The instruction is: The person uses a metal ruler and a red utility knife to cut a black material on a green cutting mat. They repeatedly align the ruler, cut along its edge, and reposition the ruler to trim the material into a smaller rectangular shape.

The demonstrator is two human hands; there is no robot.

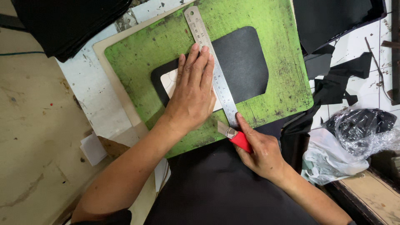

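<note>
The left hand (192,93) lies flat in the middle of the frame, fingers spread slightly and pressed down on a steel ruler (212,66) and on the black sheet (243,62) beneath it. The ruler runs from the top centre down toward the lower middle, its lower end meeting the blade of a red utility knife (235,136). The right hand (260,152) is closed around that knife, just below the centre; the fingers wrap the red handle so that most of it is hidden, and only the metal tip and a short red stretch show.

The black sheet rests on a worn green cutting mat (137,62), which sits on a pale board on the counter (29,125). The left hand covers the sheet's middle, so the shape of the pale patch (170,81) under the palm cannot be made out in full.

More black material (216,191) fills the lower centre and is cut off by the bottom edge. A dark stack (66,23) at upper left and another (333,18) at upper right run out of frame. A crumpled plastic bag (358,137) at right holds something dark, hard to identify.
</note>
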